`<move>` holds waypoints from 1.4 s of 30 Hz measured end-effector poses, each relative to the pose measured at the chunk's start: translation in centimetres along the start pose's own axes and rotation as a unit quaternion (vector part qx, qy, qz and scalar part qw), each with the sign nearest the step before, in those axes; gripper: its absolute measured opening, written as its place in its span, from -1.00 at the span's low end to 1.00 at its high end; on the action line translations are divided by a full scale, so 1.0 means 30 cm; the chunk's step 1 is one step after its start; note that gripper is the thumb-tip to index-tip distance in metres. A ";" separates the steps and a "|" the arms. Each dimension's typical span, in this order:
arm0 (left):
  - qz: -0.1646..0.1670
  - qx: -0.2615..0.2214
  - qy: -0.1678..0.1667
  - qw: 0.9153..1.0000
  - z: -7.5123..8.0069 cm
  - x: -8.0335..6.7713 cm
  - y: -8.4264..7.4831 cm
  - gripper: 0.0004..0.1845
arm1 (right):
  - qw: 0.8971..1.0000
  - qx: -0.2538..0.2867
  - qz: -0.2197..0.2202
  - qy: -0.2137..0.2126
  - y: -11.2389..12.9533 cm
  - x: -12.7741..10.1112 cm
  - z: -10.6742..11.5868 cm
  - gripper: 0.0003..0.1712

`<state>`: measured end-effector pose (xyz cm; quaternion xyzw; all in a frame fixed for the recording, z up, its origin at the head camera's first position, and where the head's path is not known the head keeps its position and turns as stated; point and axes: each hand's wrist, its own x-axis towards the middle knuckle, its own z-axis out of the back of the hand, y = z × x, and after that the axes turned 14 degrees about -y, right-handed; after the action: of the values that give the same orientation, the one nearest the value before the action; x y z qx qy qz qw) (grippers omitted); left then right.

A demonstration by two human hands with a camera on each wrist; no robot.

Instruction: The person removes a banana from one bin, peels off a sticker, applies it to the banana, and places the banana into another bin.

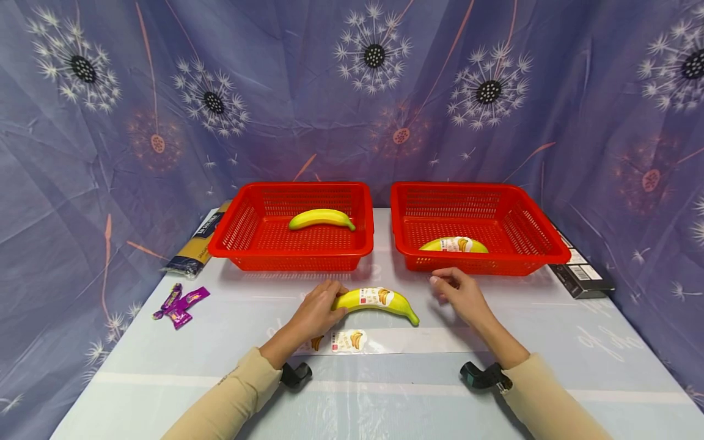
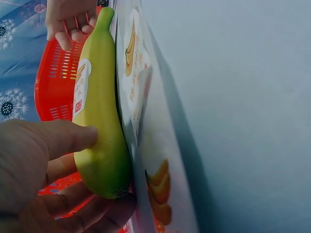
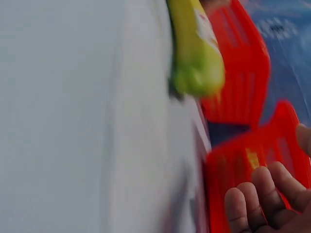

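Note:
A yellow banana (image 1: 403, 305) with a white sticker (image 1: 376, 297) lies on the table in front of the baskets. My left hand (image 1: 319, 307) holds its left end; in the left wrist view the thumb (image 2: 73, 137) presses the near side and the fingers curl beneath the green tip. To the right of the banana, apart from it, my right hand (image 1: 461, 297) hovers by the front of the right basket with loosely bent fingers and nothing in them. A strip of banana stickers (image 1: 349, 341) lies on the table just in front of the banana.
A left red basket (image 1: 291, 252) contains an unlabelled banana (image 1: 321, 218). In the right red basket (image 1: 478, 261) lies a stickered banana (image 1: 431, 245). Purple wrapped candies (image 1: 179, 309) and a yellow-and-black packet (image 1: 199, 241) are at the left, a black box (image 1: 585, 275) at the right. A patterned curtain (image 1: 308, 122) hangs behind.

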<state>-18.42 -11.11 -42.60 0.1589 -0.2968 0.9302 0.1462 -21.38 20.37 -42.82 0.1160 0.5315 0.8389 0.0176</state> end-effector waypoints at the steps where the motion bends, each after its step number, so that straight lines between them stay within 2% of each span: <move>1: 0.001 0.000 0.001 1.000 0.000 0.000 0.000 -0.71 | 1.000 0.015 -0.020 -0.011 -0.005 0.011 0.019 -0.50; 4: 0.001 0.002 0.002 1.000 -0.001 -0.001 0.001 -0.71 | 0.996 0.048 -0.064 -0.041 -0.010 0.037 0.072 -0.43; 7: 0.004 0.003 0.003 1.000 -0.002 -0.003 -0.001 -0.71 | 0.987 0.109 -0.099 -0.068 -0.009 0.054 0.112 -0.48; 9: 0.004 0.002 0.003 1.000 -0.001 -0.003 -0.002 -0.70 | 0.974 0.171 -0.125 -0.079 -0.008 0.062 0.129 -0.56; 11: 0.005 0.001 0.002 1.000 0.000 -0.003 -0.004 -0.70 | 0.954 0.244 -0.151 -0.087 -0.010 0.069 0.140 -0.66; 14: 0.005 0.001 0.003 1.000 0.000 -0.003 -0.006 -0.70 | 0.931 0.308 -0.173 -0.096 -0.016 0.077 0.148 -0.73; 17: 0.007 0.002 0.004 1.000 -0.003 -0.003 -0.006 -0.71 | 0.925 0.320 -0.176 -0.103 -0.021 0.083 0.149 -0.72; 22: 0.010 0.004 0.001 1.000 -0.002 0.001 -0.007 -0.71 | 0.925 0.319 -0.172 -0.114 -0.025 0.089 0.146 -0.71; 26: 0.012 -0.010 -0.007 1.000 0.003 0.025 -0.028 -0.69 | 0.924 0.322 -0.167 -0.119 -0.030 0.092 0.143 -0.72; 30: 0.006 -0.052 -0.024 0.998 0.016 0.087 -0.091 -0.68 | 0.923 0.325 -0.166 -0.119 -0.033 0.092 0.141 -0.72; 35: -0.016 -0.085 -0.040 0.995 0.028 0.206 -0.207 -0.68 | 0.917 0.349 -0.163 -0.107 -0.036 0.094 0.142 -0.73; 37: -0.024 -0.084 -0.041 0.995 0.024 0.261 -0.253 -0.68 | 0.914 0.357 -0.162 -0.105 -0.037 0.095 0.143 -0.72; 42: -0.035 -0.042 -0.031 0.998 -0.017 0.389 -0.347 -0.66 | 0.913 0.359 -0.163 -0.106 -0.037 0.094 0.143 -0.72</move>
<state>-25.29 -0.60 -33.29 0.1917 -0.3341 0.9059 0.1759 -23.31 25.11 -41.57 0.1148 0.8036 0.5594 0.1676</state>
